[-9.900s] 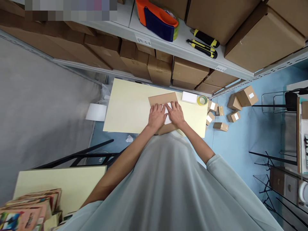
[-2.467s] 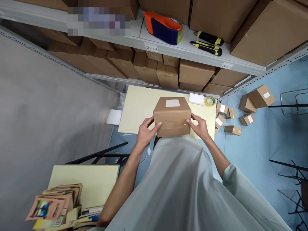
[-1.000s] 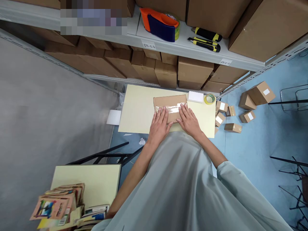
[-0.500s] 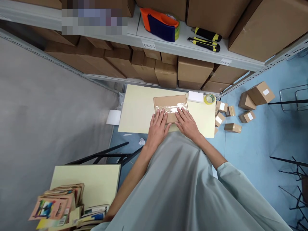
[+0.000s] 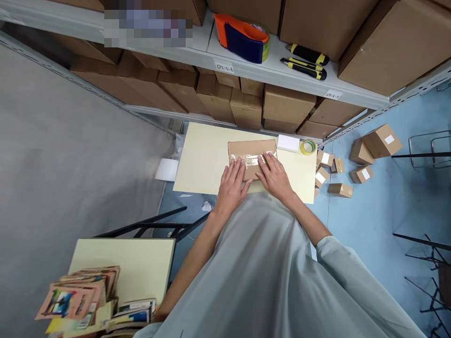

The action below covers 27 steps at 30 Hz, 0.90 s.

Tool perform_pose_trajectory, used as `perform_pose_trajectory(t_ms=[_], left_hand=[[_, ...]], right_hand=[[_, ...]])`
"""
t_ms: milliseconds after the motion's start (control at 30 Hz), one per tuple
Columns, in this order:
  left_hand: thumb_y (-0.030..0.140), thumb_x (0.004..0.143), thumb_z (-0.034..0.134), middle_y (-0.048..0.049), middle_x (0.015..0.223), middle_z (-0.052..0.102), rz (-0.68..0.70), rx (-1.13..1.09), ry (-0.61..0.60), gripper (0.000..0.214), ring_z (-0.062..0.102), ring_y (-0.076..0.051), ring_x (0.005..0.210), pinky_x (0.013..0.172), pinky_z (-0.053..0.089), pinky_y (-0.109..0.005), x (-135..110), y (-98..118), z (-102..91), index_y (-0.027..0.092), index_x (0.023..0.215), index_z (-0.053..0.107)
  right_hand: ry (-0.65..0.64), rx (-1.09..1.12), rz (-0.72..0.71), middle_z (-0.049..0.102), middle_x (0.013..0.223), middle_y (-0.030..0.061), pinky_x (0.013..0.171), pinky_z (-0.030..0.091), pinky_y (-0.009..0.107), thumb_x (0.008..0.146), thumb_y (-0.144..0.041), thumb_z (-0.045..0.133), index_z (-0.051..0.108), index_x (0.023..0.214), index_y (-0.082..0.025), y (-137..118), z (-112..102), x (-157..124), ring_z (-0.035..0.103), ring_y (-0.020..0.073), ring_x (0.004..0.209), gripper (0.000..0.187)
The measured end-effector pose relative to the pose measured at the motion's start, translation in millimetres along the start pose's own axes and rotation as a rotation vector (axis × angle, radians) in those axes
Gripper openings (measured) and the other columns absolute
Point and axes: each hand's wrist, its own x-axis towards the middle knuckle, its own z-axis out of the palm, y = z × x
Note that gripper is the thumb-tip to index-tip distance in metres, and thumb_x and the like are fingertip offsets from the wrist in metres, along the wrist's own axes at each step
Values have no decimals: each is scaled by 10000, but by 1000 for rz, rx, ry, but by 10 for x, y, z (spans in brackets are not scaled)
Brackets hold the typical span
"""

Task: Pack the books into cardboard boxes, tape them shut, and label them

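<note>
A brown cardboard box [image 5: 251, 149] with a strip of clear tape across its top lies on the pale yellow table [image 5: 204, 159]. My left hand [image 5: 233, 182] rests flat on the box's near left part, fingers stretched out. My right hand [image 5: 276, 176] lies flat on the near right part, fingers spread over the tape. Neither hand grips anything.
A white label pad [image 5: 288, 143] and a yellow tape roll [image 5: 308, 147] sit at the table's far right. An orange-blue tape dispenser [image 5: 244, 38] and two box cutters [image 5: 306, 61] lie on the shelf above. Small boxes [image 5: 366, 150] litter the blue floor. Books [image 5: 81, 295] stack at lower left.
The box was held upright with its label on top, then laid down taped side up. In the last second both hands stay flat on it, sliding slightly along the tape.
</note>
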Motion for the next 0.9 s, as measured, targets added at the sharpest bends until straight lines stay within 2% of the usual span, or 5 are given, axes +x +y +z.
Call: perform_pose_trajectory(t_ms=[167, 300, 467, 733, 900], left_hand=[[543, 1133, 418, -168, 1816, 342, -10, -24, 14, 751, 259, -311, 1720, 1404, 212, -582, -10, -108, -41, 201, 1785, 268], [567, 1132, 411, -182, 1837, 271, -29, -8, 12, 788, 192, -332, 1735, 1397, 212, -598, -23, -163, -69, 175, 1792, 231], [589, 1137, 371, -212, 1852, 185, -46, 4, -26, 826, 144, -355, 1741, 1393, 196, -612, -32, -159, -42, 129, 1797, 181], [585, 1133, 395, -203, 1857, 184, -23, -2, -20, 830, 100, -353, 1747, 1396, 185, -617, -13, -123, -25, 153, 1804, 165], [578, 1131, 414, -208, 1871, 64, -42, -54, 53, 855, 99, -353, 1747, 1389, 238, -600, -56, -190, 21, 169, 1812, 97]], right_hand=[[24, 26, 4, 365, 1811, 160, 1391, 311, 555, 1173, -421, 385, 413, 1735, -137, 73, 20, -6, 290, 326, 1710, 630], [47, 36, 16, 352, 1814, 172, 1404, 288, 537, 1184, -425, 359, 341, 1759, -102, 162, 49, -72, 242, 306, 1730, 660], [76, 61, 50, 226, 1854, 183, 1404, 276, 549, 1186, -460, 351, 178, 1800, -98, 249, 109, -158, 138, 303, 1752, 734], [63, 70, 62, 190, 1861, 178, 1404, 266, 557, 1187, -467, 341, 144, 1807, -114, 269, 96, -167, 146, 306, 1750, 741], [72, 95, 66, 148, 1867, 184, 1399, 298, 513, 1173, -507, 406, 122, 1808, -105, 299, 84, -209, 152, 300, 1750, 804]])
